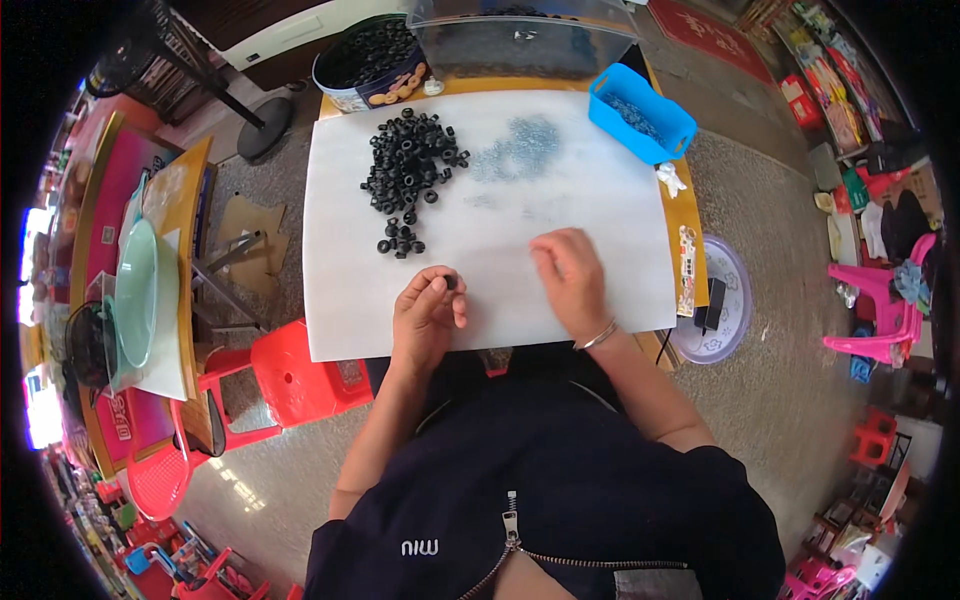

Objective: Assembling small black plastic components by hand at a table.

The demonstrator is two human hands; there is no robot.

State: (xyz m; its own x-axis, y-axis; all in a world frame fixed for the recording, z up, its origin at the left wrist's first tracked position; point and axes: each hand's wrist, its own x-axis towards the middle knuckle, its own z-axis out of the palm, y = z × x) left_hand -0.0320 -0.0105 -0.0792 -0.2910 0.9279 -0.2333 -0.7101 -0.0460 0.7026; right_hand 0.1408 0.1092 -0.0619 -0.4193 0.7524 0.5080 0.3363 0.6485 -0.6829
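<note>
A wooden table [690, 215] carries a large white sheet [560, 230] that covers most of its top, and the person sits at its near edge with both forearms reaching onto the sheet. At the far end stand a clear plastic bin [520, 40] and a round tin [370, 60] filled with dark rings, and a blue plastic tray [640, 112] sits on the far right corner, overhanging the sheet's edge. On the sheet's far left part lies a heap of black rubber rings [410, 160], with a smaller cluster [400, 238] of the same rings just nearer the person; right of the heap spreads a thin patch of small grey metal parts [520, 150]. The left hand [428, 312] rests on the sheet's near part, its fingers curled in and pinching a single black ring [450, 283] at the fingertips, the ring showing just above the thumb. The right hand [570, 278] lies palm down beside it, well apart from both piles, fingers bent toward the sheet; whether they hold something small underneath cannot be told.
</note>
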